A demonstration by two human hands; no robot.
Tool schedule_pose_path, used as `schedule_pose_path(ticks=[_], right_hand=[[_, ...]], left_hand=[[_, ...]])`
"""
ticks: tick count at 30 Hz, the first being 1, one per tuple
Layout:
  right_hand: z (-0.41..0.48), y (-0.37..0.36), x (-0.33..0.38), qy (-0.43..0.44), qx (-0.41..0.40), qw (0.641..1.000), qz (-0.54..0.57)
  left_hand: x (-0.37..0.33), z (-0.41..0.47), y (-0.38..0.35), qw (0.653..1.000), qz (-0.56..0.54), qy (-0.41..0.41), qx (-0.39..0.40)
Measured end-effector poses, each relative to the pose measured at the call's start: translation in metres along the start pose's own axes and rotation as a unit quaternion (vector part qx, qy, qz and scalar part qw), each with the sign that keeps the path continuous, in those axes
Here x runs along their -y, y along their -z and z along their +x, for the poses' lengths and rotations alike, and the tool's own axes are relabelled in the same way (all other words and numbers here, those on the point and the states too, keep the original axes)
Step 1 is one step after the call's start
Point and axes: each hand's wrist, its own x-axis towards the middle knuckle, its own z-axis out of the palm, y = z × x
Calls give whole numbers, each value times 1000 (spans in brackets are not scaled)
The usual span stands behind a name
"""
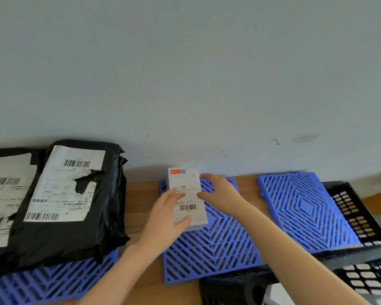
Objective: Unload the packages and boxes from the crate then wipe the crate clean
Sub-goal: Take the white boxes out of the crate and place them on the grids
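A small white box [188, 190] with a red logo and a barcode label lies on the middle blue grid mat [218, 249] near the wall. My left hand [165, 219] holds its left side, fingers on top and thumb curled at its near end. My right hand [220, 192] rests against the box's right edge with fingers fairly straight. The black plastic crate [359, 216] stands at the right, with a blue grid mat [306, 210] lying in it. Two black packages [59, 208] with white shipping labels sit at the left.
A third blue grid mat [42, 282] lies under the black packages at the lower left. Bare wooden tabletop [139, 208] shows between the mats. A pale wall [185, 73] runs directly behind the table. The crate's perforated near wall [365, 280] fills the lower right.
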Motion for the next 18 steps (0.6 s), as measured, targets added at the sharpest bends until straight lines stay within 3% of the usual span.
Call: schedule_pose_path(ticks=[8,18], right_hand=[[-94,66,-12,43,-124,989,65],[-233,125,-103,10,-275,956,99]], left_hand=[[-89,-29,14,989,-70,-99,-88],[-224,-80,-51,961,-97,-251,-66]])
